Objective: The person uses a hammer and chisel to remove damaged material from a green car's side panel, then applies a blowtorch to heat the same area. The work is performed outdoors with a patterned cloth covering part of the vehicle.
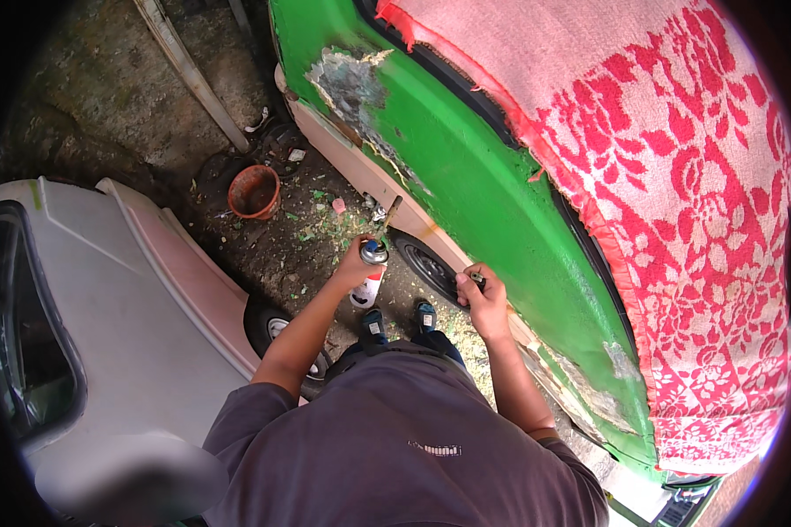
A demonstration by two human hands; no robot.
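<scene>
My left hand is closed around a white and red canister with a silver top and a blue fitting, from which a short nozzle points up. My right hand is closed on a small dark object, too small to make out, in front of the green vehicle panel at my right. The panel has patches of peeled paint showing bare grey material, over a pale lower strip and a wheel. A pink-and-red floral blanket drapes over that vehicle.
A pale vehicle body with a window and wheel stands close on my left. An orange bucket sits on ground scattered with green and pale flakes. A long rusty bar lies at upper left, and my sandalled feet are below my hands.
</scene>
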